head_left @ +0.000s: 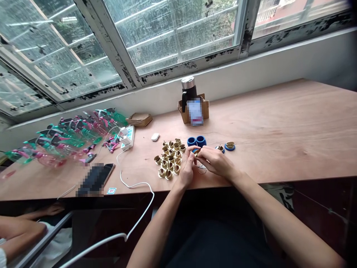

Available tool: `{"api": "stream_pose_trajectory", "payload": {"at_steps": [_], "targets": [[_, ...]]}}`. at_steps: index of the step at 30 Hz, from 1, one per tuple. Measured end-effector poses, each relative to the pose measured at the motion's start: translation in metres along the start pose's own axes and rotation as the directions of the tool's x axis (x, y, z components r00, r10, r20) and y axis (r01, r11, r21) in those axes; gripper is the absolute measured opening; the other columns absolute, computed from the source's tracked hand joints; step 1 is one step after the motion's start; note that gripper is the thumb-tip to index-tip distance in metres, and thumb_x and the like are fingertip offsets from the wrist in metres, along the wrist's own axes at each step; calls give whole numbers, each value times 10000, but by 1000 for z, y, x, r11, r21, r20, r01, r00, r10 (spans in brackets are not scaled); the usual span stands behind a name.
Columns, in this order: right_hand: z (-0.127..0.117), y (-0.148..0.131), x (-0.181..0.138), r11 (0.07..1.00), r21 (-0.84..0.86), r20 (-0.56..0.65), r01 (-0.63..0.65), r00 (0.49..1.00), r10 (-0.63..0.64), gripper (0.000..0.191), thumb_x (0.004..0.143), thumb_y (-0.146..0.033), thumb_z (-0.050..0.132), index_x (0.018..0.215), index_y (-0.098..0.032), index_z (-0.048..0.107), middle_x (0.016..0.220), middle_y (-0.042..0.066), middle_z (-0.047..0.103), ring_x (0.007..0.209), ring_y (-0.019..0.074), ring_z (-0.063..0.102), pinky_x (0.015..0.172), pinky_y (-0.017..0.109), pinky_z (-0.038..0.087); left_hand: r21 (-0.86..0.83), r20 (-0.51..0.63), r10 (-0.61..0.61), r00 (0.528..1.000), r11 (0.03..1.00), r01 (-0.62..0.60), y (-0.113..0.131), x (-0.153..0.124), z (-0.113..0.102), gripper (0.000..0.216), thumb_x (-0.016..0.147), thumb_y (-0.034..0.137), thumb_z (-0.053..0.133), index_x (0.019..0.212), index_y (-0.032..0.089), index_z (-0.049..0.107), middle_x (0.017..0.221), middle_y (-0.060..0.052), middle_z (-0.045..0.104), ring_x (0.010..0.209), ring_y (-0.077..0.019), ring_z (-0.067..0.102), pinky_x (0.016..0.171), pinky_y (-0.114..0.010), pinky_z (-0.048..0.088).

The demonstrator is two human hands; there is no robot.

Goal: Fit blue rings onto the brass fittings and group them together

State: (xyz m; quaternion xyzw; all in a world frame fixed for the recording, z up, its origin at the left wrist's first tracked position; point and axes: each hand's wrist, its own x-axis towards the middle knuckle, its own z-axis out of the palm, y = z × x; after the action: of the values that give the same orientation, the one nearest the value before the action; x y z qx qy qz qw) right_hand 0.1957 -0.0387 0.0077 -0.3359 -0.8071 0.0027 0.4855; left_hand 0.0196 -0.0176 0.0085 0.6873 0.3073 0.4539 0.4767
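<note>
Left hand (186,167) and right hand (215,162), grips clamped on a small brass-and-blue fitting (196,152), apparently. Brass fittings (169,158) heaped alongside on the bench (264,123).

Along the back edge of the bench (251,126), below the window (178,33), a bottle (188,89) stands in a cardboard box (193,111). Plastic frames (67,136) cover the left end, with a power strip (128,136) just right of them and a phone (96,179) at the front edge. Mid-bench, a heap of metal fittings (169,158) lies left of two plastic rings (196,141). The left hand (186,167) and right hand (214,160) meet on a fitting (196,152) just before those rings.
</note>
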Motion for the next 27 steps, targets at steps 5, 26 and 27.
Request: {"api": "stream_pose_trajectory", "payload": {"at_steps": [5,26,27], "targets": [[-1,0,0,1000,5,11,18,1000,-18,101,1058,-178,611,974,-233,619,837,44,702,762,219,625,673,356,522,-6,2,35,999,999,-35,3,-2,1,364,1107,489,416,1226,235,646,1273,-96,652,1188,-257,597,1111,-413,429],[-6,0,3,999,-31,-61,-27,998,25,28,1075,-226,620,1060,-232,643,867,49,730,776,221,670,713,361,554,-135,-36,-69,997,989,64,-1,3,8,400,1079,600,479,1087,213,577,860,-10,574,741,-152,514,714,-306,444],[-7,1,3,998,-34,-74,-45,996,42,41,1079,-225,612,1055,-229,646,870,52,732,774,219,675,714,358,554,-146,-30,-71,997,987,66,-1,3,8,414,1077,610,476,1058,208,573,813,2,557,715,-148,504,697,-303,434]]}}
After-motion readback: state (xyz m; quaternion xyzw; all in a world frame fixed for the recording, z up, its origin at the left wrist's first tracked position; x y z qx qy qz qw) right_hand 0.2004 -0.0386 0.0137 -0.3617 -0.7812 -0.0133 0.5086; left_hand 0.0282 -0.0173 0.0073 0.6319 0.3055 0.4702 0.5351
